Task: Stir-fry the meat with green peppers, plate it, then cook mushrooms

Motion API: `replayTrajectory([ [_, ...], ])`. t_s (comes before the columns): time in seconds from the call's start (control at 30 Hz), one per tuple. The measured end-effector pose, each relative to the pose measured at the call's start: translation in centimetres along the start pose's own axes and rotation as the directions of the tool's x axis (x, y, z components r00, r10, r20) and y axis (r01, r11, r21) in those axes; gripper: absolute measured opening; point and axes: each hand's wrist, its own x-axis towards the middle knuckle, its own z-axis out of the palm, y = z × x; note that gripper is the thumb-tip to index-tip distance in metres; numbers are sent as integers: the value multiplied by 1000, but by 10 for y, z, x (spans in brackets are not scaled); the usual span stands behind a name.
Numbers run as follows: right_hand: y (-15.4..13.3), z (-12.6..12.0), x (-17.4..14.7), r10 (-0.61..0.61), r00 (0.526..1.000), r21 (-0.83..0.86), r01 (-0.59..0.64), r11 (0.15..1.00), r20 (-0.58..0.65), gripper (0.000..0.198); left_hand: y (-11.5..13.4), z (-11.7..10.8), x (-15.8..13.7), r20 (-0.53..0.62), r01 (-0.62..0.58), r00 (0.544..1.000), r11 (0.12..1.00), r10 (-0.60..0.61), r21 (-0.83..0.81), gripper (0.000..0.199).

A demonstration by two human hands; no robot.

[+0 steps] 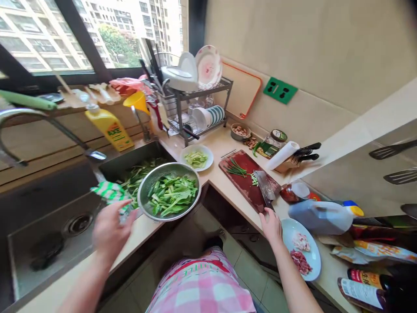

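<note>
My left hand (112, 228) is over the counter edge by the sink, fingers apart and a little blurred. Just beyond it is a green-and-white checked cloth (112, 191); whether they touch is unclear. Nearby, a metal colander (140, 201) holds cut leafy greens (172, 195). My right hand (271, 224) is at the near corner of a dark red cutting board (243, 187), fingers apart beside the handle end of a cleaver (265, 187). The cleaver lies on the board with chopped scallion pieces (254, 178) and longer green stalks (236, 168).
A white plate of raw meat (316, 261) sits beside my right forearm. Behind it stands a large plastic jug (321, 215). A plate of sliced vegetable (206, 164) is behind the colander. Further back are a dish rack (179, 113), a knife block (289, 164) and the sink faucet (61, 128).
</note>
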Motion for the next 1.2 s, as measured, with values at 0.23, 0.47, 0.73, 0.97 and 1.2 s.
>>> replayTrajectory([
  [0.23, 30, 0, 67, 57, 970, -281, 13, 960, 238, 44, 107, 239, 115, 575, -569, 723, 802, 384, 180, 31],
  [0.47, 31, -11, 65, 48, 987, -60, -39, 997, 155, 51, 91, 331, 190, 754, -639, 570, 753, 328, 156, 60],
  [0.73, -8, -38, 39, 310, 856, 493, -496, 715, 412, 59, 81, 337, 187, 737, -615, 605, 765, 302, 192, 20],
  [0.97, -38, -30, 57, 203, 869, 445, -416, 793, 451, 54, 87, 338, 171, 660, -527, 705, 815, 261, 242, 31],
  [1.2, -38, -31, 88, -79, 926, 289, -33, 957, 368, 38, 81, 345, 170, 674, -528, 675, 835, 300, 158, 18],
])
